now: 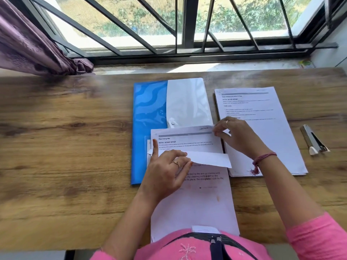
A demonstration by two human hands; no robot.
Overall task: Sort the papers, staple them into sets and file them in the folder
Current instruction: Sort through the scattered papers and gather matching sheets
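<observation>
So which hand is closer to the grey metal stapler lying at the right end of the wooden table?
Right. The right hand pinches a sheet's corner with the white paper stack between it and the grey metal stapler; the left hand is farther away, over the blue plastic folder's edge.

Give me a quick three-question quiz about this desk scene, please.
1. True or false: the stapler lies on the blue folder.
2. Which hand pinches the top right corner of the sheet headed "Wipe Drying Mat": A) left hand, B) right hand?
3. Fill in: a second paper stack lies to the ____ of the folder.

Key: 1. False, it lies on the wooden desk, right of the stack. 2. B. 3. Right.
</observation>
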